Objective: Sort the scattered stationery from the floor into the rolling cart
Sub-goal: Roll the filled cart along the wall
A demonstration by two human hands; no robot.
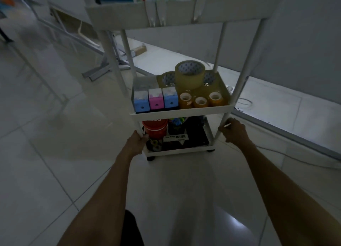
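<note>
Both grips on the rolling cart [181, 112], low down, just above the bottom tier.

- left grip [137, 140]: fingers curled round the near left post [118, 70], holding it. Red bucket [155, 128] sits just inside that grip on the bottom tier, close to the fingertips.
- right grip [233, 130]: curled round the near right post [238, 87], holding it. A small white sliver shows at the fingers; can't tell what it is.
- Between the grips, bottom tier: black box with a HERO label [186, 137], small dark bits beside the bucket, too dim to name.
- Above and beyond the grips, middle tier: three small boxes in a row, blue, pink, blue [156, 100], along the front rim nearer the left grip; three small amber tape rolls [200, 101] nearer the right grip; a big clear tape roll [190, 74] stacked on others behind them.
- Top tier [180, 11], well above both grips: blurred boxes, contents unreadable.

Edges and room:
- Out from the right grip: a cable [243, 102] on the floor and a raised white ledge [267, 105] running along the wall, close to the cart's right side.
- Out from the left grip: open tiled floor [55, 153].
- Beyond the cart on the left grip's side: metal bench legs [99, 68].
- Below the left grip, a castor [150, 157] on the tile. Bare floor on the near side of both grips.
</note>
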